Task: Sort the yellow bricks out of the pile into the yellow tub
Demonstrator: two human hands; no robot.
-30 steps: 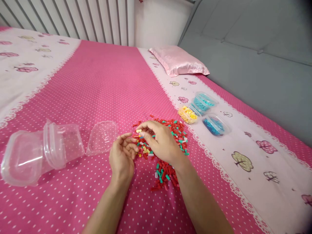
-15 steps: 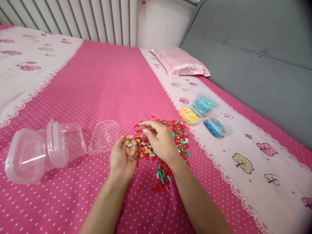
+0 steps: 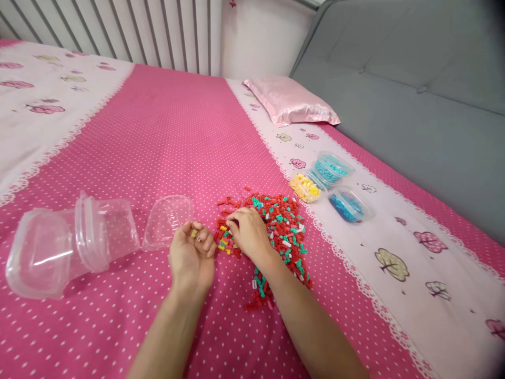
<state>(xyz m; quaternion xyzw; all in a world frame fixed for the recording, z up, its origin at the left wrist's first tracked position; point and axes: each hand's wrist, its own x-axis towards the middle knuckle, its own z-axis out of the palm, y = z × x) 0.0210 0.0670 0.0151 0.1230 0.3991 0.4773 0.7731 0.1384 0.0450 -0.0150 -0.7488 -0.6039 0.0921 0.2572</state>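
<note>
**Head view: right hand (image 3: 251, 235) down at the brick pile (image 3: 287, 227), left hand (image 3: 192, 260) cupped beside it**

Half a second ago my right hand was held a little higher and farther forward, thumb and forefinger apart; now it has dropped to the left part of the pile, its fingertips close together among the bricks. I cannot tell whether they pinch one. My left hand has eased slightly away from the heap. It lies palm up, fingers curled, holding a yellow brick (image 3: 193, 233) near the thumb and fingertips; a paler bit beside it is too small to make out.

The mostly red pile, mixed with green, white and yellow, lies on my pink dotted bedspread (image 3: 173, 131). More of its green and white pieces show around my right wrist than before. The tub of yellow bricks (image 3: 299, 196), tub of turquoise bricks (image 3: 349, 168) and tub of blue bricks (image 3: 365, 215) sit where they were, to the right beyond the pile.

Left of my hands, the clear lid (image 3: 161, 223) bears raised markings, too small to read, near the clear tubs (image 3: 41, 252).
</note>
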